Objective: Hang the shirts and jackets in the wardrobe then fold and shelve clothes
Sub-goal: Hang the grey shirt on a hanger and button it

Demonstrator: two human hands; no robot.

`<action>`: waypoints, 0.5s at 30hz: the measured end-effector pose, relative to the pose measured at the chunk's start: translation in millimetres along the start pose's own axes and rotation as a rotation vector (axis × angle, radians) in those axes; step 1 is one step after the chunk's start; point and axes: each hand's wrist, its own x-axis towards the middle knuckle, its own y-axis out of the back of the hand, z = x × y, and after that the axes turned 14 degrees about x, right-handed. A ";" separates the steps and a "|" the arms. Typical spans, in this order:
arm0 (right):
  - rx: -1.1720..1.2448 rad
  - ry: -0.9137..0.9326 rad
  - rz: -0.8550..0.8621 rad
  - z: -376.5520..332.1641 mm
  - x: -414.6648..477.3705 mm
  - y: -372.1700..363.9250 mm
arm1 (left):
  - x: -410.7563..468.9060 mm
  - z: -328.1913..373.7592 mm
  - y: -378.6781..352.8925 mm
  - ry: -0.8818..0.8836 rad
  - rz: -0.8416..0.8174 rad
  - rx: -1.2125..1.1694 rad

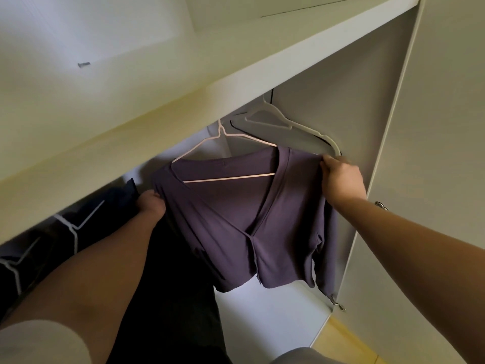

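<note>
Reaching into the wardrobe, we hold the purple cardigan by its shoulders. Our left hand grips one, fingertips buried in cloth, and our right hand pinches the other. V-necked and fastened low, it hangs on a thin pink hanger whose hook vanishes behind the shelf edge. White hangers hang beyond.

Cream wardrobe shelf spans the top; grey side panel at right; white base board below; yellow floor near right; interior dimly lit.
</note>
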 end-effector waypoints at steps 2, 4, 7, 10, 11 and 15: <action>-0.028 0.011 -0.008 -1.3 2.8 1.4 | -2.5 8.2 4.2 0.022 0.009 -0.009; -0.043 0.032 -0.029 -1.7 4.4 3.6 | -2.9 17.4 8.4 0.011 0.098 -0.018; -0.054 0.039 -0.059 -2.9 5.8 6.1 | -6.1 35.8 16.2 -0.171 0.260 0.014; -0.155 0.126 -0.087 -10.1 5.4 7.1 | -13.2 54.0 20.7 -0.348 0.294 0.087; -0.195 0.178 -0.098 -13.5 5.8 7.0 | -15.3 58.6 22.0 -0.363 0.307 0.112; -0.204 0.261 -0.178 -35.6 13.4 0.3 | -21.0 66.3 26.0 -0.347 0.303 0.137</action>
